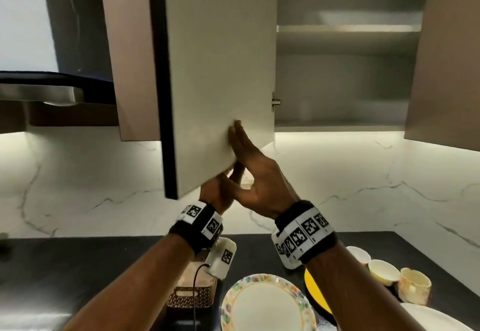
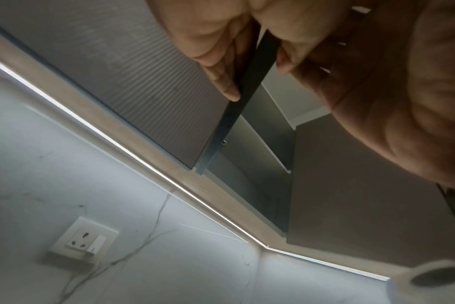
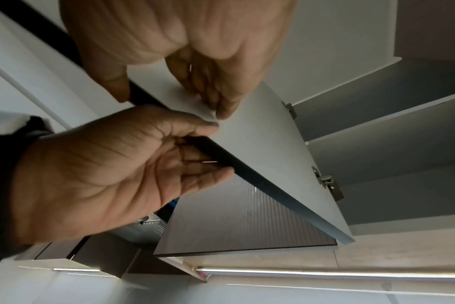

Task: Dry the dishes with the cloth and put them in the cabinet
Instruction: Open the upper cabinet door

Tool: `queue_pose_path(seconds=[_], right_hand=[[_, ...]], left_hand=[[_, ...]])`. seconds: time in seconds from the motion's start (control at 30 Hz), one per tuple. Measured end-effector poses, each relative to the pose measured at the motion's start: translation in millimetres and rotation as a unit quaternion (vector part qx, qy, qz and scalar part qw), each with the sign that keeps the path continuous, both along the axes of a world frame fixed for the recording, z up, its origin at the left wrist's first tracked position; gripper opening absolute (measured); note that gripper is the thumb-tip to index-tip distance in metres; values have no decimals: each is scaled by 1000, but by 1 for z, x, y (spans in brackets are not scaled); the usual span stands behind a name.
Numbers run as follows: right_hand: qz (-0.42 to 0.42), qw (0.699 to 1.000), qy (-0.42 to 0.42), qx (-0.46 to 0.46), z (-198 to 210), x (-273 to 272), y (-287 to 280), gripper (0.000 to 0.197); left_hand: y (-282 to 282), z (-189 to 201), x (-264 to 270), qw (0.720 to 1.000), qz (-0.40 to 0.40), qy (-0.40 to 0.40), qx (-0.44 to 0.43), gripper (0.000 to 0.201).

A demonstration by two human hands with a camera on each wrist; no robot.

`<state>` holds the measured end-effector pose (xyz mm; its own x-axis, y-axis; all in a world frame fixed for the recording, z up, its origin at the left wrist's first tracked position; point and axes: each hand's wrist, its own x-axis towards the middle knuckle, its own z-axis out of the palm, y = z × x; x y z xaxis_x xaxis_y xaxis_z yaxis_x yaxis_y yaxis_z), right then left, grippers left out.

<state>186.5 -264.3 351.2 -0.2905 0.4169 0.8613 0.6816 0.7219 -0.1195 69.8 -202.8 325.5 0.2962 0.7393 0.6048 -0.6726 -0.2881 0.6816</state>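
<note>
The wall cabinet (image 1: pixel 342 92) stands open, its lower compartment bare. My left hand (image 1: pixel 220 190) grips the bottom edge of the left cabinet door (image 1: pixel 220 71), thumb on the white inner face and fingers on the outer face (image 3: pixel 104 164). My right hand (image 1: pixel 249 164) lies with straight fingers flat on the door's inner face, just above the left hand (image 3: pixel 182 41). On the black counter below are a floral-rimmed plate (image 1: pixel 265 304), a yellow plate (image 1: pixel 314 286), two bowls (image 1: pixel 384 271), a cup (image 1: pixel 414 288) and a white plate (image 1: pixel 436 317).
The right cabinet door (image 1: pixel 446 71) hangs open at the right. A shelf (image 1: pixel 348 28) crosses the cabinet higher up. A brown basket (image 1: pixel 192 294) with something pinkish in it sits under my left wrist. A range hood (image 1: pixel 39 92) juts out at the left. A wall socket (image 2: pixel 83 242) is on the marble backsplash.
</note>
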Motion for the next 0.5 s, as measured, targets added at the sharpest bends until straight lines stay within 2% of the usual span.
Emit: queue_pose_path(seconds=[0.03,0.07,0.1,0.17,0.23,0.37,0.5], right_hand=[[5,1000,-10,-18,1,-5,4,86],[-2,999,-15,-43,2,-9,10,82],[-14,997,-20,-74,1,-12,16,78],[-31,989,-43,-135,0,-17,30,73],[-43,984,-75,-153,1,-23,47,70],[-75,974,-121,-174,4,-34,80,64],[-89,969,-157,-172,4,-38,105,64]], left_hand=[[6,3,-3,993,97,-61,-14,65],[13,0,-8,989,119,-90,-10,61],[7,2,-7,988,99,-122,7,50],[20,-2,-8,982,160,-97,-10,26],[32,-3,-13,973,203,-104,-24,28],[64,-6,-24,964,217,-140,-56,25],[96,-11,-30,959,238,-140,-58,34]])
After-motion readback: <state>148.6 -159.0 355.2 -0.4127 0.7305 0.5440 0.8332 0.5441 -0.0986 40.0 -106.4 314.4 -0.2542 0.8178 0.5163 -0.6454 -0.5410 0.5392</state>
